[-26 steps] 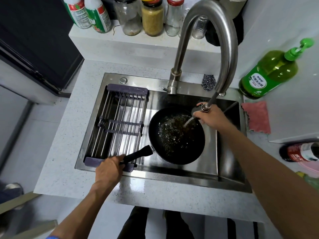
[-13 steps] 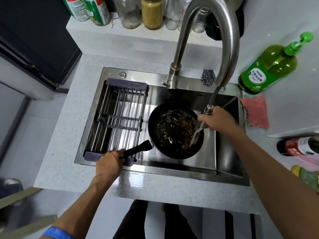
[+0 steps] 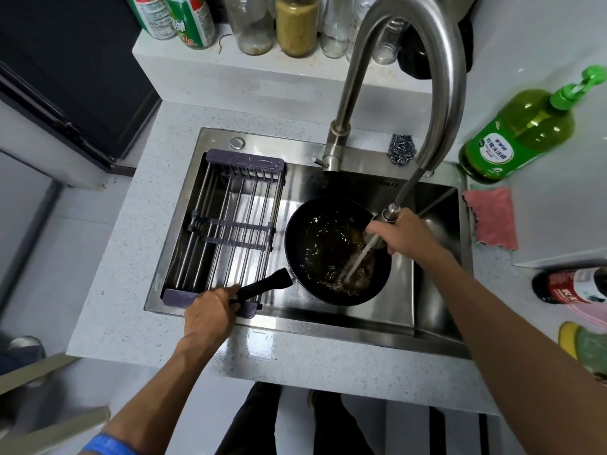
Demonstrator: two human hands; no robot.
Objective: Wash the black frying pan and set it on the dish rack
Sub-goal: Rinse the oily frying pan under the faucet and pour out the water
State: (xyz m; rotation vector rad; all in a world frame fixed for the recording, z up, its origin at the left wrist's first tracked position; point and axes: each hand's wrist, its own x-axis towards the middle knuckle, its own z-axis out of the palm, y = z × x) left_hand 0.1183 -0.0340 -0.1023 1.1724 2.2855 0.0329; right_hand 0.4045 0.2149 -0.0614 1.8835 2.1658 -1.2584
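Observation:
The black frying pan sits in the steel sink, holding brownish water. My left hand grips its black handle at the sink's front edge. My right hand holds the pull-out spray head of the faucet over the pan's right rim. A stream of water runs down into the pan's front right part. The dish rack, purple-ended with metal bars, spans the sink's left half and holds nothing.
A steel scourer lies on the sink's back ledge. Green dish soap and a pink cloth are on the right counter, with a dark bottle nearer me. Jars and bottles line the back shelf.
My right hand has drawn the spray head toward the pan's right rim and nearer me, so the stream now lands in the pan's front right instead of its centre. My left hand stays on the handle.

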